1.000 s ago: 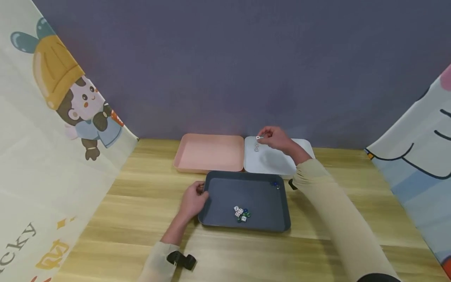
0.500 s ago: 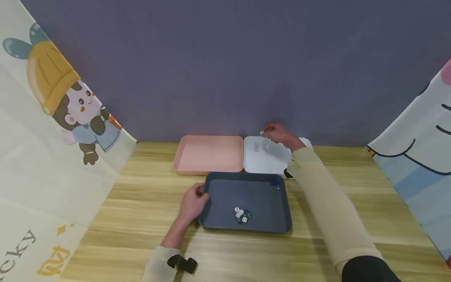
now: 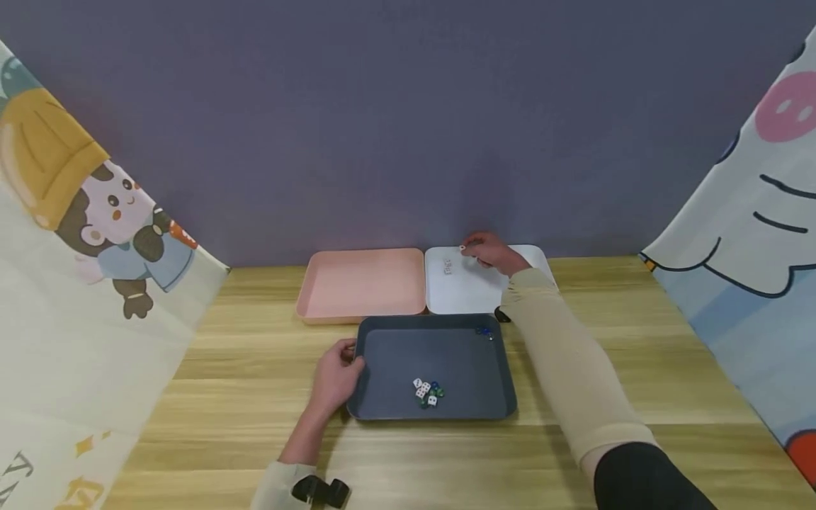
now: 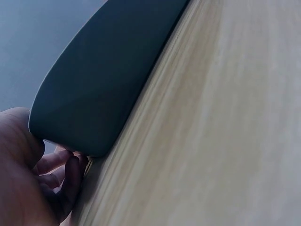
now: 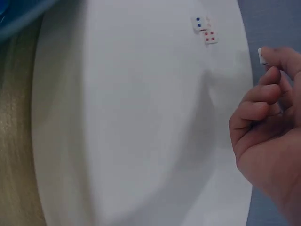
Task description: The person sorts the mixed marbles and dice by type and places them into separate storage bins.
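Observation:
My right hand (image 3: 492, 253) is raised over the far part of the white tray (image 3: 472, 294), pinching a small white die (image 5: 262, 56) between thumb and fingertip. Several white dice (image 3: 448, 267) sit close together on that tray, left of the hand; the right wrist view shows blue and red pips on the dice (image 5: 210, 37). My left hand (image 3: 336, 375) grips the left edge of the dark grey tray (image 3: 408, 350), thumb at the rim and other fingers curled at its outer wall. White dice (image 3: 421, 390) lie in a cluster near the grey tray's front side, among small green and blue pieces (image 3: 436, 391).
A pink tray (image 3: 363, 285) stands left of the white one, both behind the grey tray. Small dark-blue pieces (image 3: 486, 331) rest in the grey tray's far right corner. The wooden table (image 3: 408, 460) meets a dark backdrop (image 3: 357, 142) behind the trays.
The right hand, holding the die, has drawn back from the dice in the white tray and stays over it. The left hand keeps its grip; the head view has shifted.

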### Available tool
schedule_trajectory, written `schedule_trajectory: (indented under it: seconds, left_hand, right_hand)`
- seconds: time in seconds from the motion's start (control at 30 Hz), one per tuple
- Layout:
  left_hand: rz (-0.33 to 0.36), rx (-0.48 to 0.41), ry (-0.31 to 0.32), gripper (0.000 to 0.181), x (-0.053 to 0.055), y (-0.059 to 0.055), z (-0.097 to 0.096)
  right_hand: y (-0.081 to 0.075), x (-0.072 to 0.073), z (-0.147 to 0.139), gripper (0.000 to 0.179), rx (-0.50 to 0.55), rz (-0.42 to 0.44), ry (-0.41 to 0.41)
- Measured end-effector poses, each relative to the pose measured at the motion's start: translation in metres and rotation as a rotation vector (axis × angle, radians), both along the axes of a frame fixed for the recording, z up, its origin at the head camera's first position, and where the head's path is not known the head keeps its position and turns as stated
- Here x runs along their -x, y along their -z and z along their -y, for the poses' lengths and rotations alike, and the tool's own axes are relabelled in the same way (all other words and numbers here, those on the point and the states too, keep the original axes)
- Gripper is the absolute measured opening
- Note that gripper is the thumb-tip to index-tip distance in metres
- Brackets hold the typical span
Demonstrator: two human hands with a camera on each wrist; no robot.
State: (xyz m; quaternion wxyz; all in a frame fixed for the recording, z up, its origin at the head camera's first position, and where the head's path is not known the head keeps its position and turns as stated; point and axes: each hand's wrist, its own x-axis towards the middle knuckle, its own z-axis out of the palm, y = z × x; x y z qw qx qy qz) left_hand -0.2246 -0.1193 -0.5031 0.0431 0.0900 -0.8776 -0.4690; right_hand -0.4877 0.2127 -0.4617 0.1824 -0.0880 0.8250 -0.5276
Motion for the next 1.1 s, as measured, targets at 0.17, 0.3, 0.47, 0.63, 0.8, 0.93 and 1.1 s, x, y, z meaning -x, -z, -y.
schedule_trajectory:
  seconds: [0.17,0.3,0.47,0.63,0.8,0.93,1.1]
  left_hand:
    - [-0.018,0.003,0.009,0.036,0.003,-0.001,-0.004]
    - [-0.021,0.01,0.002,0.034,0.003,-0.001,-0.006]
    - [-0.017,0.008,-0.007,0.033,0.001,-0.001,-0.007]
    - [-0.021,0.011,-0.023,0.034,0.002,0.0,-0.007]
    - [-0.042,0.007,-0.032,0.033,0.005,0.0,-0.005]
    - [-0.044,0.019,-0.034,0.032,0.006,-0.001,-0.006]
    - [-0.038,0.019,-0.038,0.032,0.005,-0.003,-0.008]
  right_hand:
    - [0.007,0.002,-0.007,0.042,0.022,-0.02,0.036]
    - [0.01,0.003,-0.008,0.039,-0.001,-0.018,0.052]
    - [0.009,0.001,-0.006,0.037,-0.041,0.014,0.04]
    - [0.007,0.006,-0.003,0.037,-0.082,0.021,0.036]
    - [0.004,0.012,-0.003,0.04,-0.123,0.032,0.043]
    - [0.002,0.015,-0.003,0.042,-0.138,0.041,0.044]
    - [0.003,0.015,0.0,0.045,-0.151,0.062,0.043]
